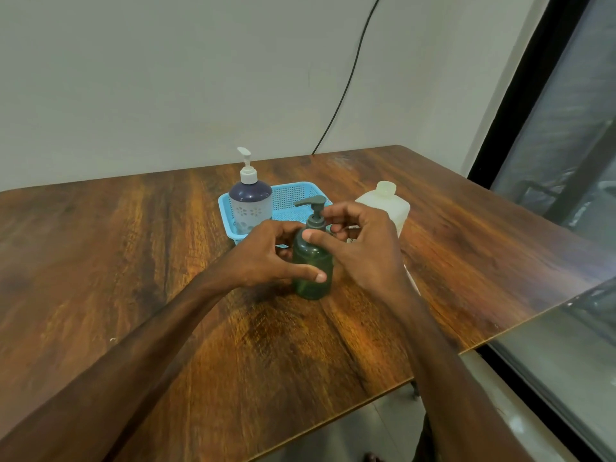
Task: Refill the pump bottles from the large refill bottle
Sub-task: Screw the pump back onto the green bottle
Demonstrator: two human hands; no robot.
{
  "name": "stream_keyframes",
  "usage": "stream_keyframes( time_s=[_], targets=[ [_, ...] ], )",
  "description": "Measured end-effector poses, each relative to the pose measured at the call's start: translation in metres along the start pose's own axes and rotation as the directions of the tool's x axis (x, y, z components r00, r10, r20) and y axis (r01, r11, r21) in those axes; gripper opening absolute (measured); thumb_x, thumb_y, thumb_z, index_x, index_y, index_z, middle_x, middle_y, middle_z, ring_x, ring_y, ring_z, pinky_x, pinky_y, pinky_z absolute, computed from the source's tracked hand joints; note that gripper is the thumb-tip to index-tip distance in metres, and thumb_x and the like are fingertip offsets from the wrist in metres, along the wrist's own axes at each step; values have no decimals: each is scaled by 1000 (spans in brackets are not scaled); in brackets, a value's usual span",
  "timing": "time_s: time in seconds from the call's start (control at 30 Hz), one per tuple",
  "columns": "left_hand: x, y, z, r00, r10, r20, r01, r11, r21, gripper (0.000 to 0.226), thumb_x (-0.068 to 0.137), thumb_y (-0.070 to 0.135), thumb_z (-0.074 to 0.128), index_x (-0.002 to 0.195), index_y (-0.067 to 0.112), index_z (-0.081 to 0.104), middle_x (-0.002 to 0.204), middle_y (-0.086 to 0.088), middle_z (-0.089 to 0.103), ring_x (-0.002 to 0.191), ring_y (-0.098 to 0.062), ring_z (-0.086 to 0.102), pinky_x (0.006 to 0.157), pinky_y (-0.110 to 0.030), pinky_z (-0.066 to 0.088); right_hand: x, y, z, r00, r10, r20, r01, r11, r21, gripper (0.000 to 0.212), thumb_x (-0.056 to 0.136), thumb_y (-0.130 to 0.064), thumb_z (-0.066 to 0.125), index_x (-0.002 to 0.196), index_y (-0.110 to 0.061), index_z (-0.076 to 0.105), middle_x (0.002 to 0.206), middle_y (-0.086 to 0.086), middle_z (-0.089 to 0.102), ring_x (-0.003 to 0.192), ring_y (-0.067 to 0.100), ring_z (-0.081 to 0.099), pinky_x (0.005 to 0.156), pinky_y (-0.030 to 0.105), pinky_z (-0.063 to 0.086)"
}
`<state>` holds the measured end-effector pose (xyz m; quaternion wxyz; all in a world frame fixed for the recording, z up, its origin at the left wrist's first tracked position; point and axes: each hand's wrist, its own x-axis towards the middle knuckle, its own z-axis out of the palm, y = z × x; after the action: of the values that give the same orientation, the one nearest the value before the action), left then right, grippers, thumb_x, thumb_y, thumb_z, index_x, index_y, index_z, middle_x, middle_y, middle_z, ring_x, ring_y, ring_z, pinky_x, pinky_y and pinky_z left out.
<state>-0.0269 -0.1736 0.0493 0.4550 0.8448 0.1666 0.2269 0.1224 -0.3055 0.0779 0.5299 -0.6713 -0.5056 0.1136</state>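
Fingers (pixel 308 274) of left hand (pixel 263 251) wrap green pump bottle (pixel 313 260); right hand (pixel 370 251) pinches its collar (pixel 316 223).

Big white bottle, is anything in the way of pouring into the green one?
Yes. The pump still sits on the green bottle, closing it. The right hand, at the pump's collar, lies between it and the big white bottle.

Dim, flat light with a greenish cast. Soft shadows lie on the surface (pixel 253 296). Frame edges curve and smear.
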Motion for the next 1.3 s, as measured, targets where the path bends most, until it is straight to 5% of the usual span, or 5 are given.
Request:
stream_keyframes(
  time_s=[0.23,0.47,0.67,0.9,1.3],
  targets=[
    [1,0,1,1000,2,14,-2,1000,-21,51,75,24,90,121,26,69,117,14,77,112,-6,72,92,-23,59,3,0,-1,987,-55,153,67,995,-74,38,98,-26,67,136,-22,65,131,-5,69,119,11,62,97,32,55],
    [1,2,2,1000,11,4,-11,999,30,47,77,22,90,117,31,68,114,23,75,108,1,70,85,-16,58,-3,-2,4,1000,-20,17,20,1000,-11,41,91,-23,76,131,-23,68,127,-7,72,113,4,68,93,35,60],
    [-2,5,0,1000,21,13,-21,999,44,48,72,41,86,115,37,67,114,23,74,109,-1,70,90,-21,59,-12,-9,12,993,-1,-120,-5,999,-47,47,86,-30,82,131,-22,69,130,-4,70,113,9,69,92,31,60],
    [-2,0,-4,996,26,80,-27,1000,12,45,83,24,84,123,35,64,120,22,74,117,-3,68,94,-17,54,3,1,5,984,-3,179,1,1000,11,46,92,-21,75,137,-21,64,133,-6,69,123,11,64,102,48,55],
    [0,-2,-5,997,44,68,-48,996,73,48,81,34,89,123,36,66,120,21,73,116,-4,69,96,-22,57,-6,2,19,998,40,-48,-37,997,69,49,86,-23,82,133,-21,68,128,-6,71,113,3,68,93,32,60]
  ],
)
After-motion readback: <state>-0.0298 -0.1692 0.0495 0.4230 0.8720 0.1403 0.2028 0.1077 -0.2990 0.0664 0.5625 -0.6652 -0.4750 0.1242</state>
